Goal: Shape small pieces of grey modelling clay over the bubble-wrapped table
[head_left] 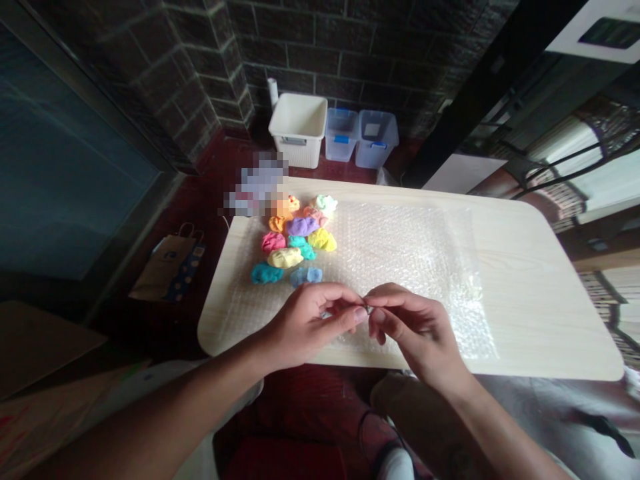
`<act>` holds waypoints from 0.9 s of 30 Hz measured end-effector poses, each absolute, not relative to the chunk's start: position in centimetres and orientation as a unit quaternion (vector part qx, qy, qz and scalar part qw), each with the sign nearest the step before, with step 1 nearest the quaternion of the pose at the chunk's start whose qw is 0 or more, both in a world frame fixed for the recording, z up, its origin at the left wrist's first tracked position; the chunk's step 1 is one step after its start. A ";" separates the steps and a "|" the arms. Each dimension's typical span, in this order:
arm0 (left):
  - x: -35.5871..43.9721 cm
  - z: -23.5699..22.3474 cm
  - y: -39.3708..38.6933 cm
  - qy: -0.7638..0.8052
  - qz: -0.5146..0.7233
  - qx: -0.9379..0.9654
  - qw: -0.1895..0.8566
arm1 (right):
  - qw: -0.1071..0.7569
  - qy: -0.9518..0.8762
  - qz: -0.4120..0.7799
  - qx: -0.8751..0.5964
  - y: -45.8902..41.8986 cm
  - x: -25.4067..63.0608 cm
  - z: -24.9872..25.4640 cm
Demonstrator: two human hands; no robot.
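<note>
My left hand (320, 317) and my right hand (417, 327) meet fingertip to fingertip above the near edge of the table. Both are closed in a pinch around a tiny dark bit, too small to name and mostly hidden by the fingers. Below them lies a sheet of bubble wrap (400, 247). Soft lumps that look like modelling clay are clustered on its left part, among them a light blue lump (307, 276) nearest my left hand, a teal lump (266, 273), a pale yellow lump (285, 258), a bright yellow lump (323, 239) and a purple lump (302, 227).
The pale wooden table (540, 293) has rounded corners. Beyond it, a white bin (299, 143) and two clear boxes with blue latches (341, 137) stand by the brick wall. A paper bag (165, 267) is on the floor at left. Something pixelated (257, 183) sits at the far-left corner.
</note>
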State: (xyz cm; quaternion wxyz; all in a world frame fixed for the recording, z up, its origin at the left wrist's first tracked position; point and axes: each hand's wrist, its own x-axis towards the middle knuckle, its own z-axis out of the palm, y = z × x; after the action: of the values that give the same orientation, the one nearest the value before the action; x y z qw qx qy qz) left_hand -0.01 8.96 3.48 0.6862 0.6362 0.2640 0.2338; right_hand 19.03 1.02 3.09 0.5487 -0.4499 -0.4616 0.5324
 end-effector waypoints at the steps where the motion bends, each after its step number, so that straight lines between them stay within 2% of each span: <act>1: 0.0 3.4 9.0 0.262 0.225 0.624 0.701 | 0.552 -0.465 0.529 -0.446 1.1 19.0 3.1; 6: -0.2 3.2 9.1 0.247 0.213 0.604 0.727 | 0.560 -0.470 0.527 -0.433 1.5 18.7 3.5; 15: -0.3 3.5 9.1 0.259 0.201 0.634 0.700 | 0.554 -0.450 0.550 -0.434 1.6 18.6 3.5; 23: -0.3 3.2 9.2 0.262 0.214 0.626 0.703 | 0.523 -0.560 0.370 -0.525 0.9 18.3 3.4; 27: -0.2 3.1 9.2 0.257 0.225 0.611 0.714 | 0.543 -0.513 0.408 -0.525 1.0 18.3 3.7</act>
State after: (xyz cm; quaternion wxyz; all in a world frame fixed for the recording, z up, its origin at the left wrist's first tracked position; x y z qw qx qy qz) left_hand -0.24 9.17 3.10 0.7139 0.6114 0.2570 0.2248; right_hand 18.29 1.03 3.70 0.5426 -0.5254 -0.5130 0.4079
